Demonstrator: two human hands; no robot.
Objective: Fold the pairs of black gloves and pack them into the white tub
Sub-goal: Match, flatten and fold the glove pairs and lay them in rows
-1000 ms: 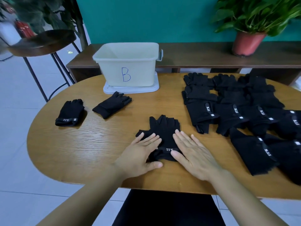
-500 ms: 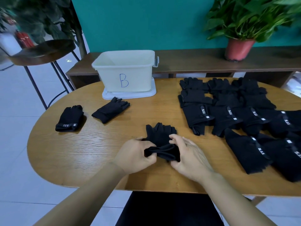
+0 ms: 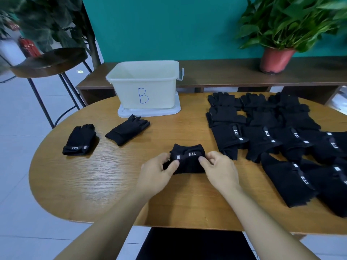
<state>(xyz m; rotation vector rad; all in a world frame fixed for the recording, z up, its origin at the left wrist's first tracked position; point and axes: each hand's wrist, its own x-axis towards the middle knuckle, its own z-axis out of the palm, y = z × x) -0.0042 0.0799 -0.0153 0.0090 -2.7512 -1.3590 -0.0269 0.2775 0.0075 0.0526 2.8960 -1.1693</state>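
The tub (image 3: 144, 85) is standing at eleven o'clock on the table (image 3: 90, 184), well apart from the hands. At six o'clock the left hand (image 3: 159, 171) is pinching one end of the folded gloves (image 3: 188, 163), thumb against curled fingers; the right hand (image 3: 219, 169) is pinching the other. Any slackening pinch is risking the fold springing open during the carry

The oval wooden worktop (image 3: 93, 184) bears a lid (image 3: 169, 110) under the white tub (image 3: 144, 87), a left bundle (image 3: 79, 139), a second bundle (image 3: 127, 132), a folded pair (image 3: 188, 163) at centre, and overlapping gloves (image 3: 281, 139) at right.
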